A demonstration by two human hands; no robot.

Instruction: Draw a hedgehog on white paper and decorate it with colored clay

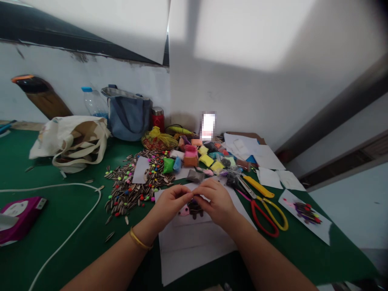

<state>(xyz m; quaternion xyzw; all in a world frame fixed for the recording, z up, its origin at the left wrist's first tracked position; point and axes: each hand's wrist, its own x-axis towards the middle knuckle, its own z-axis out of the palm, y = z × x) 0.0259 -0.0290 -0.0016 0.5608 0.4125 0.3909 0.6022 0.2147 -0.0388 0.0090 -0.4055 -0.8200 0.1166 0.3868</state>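
Both hands meet over white paper (194,252), fingertips pinched together. My left hand (172,204), with a gold bangle on its wrist, is closed at thumb and forefinger. Against it, my right hand (215,202) is closed too; whatever lies between the fingertips is too small to make out. Just below them, on the paper, lies a small hedgehog-like figure (195,209) with a pink face, dark body and dark feet, partly covered by my fingers. A heap of striped sunflower seeds (131,194) mixed with coloured pom-poms spreads to the left of my left hand.
Red-and-yellow-handled scissors (263,214) and a yellow cutter (258,186) lie right of my right hand. A finished-looking hedgehog card (306,214) sits farther right. Coloured clay packets (206,160) stand behind. Left are a white cable (75,230), a purple tissue pack (21,218) and bags (129,117).
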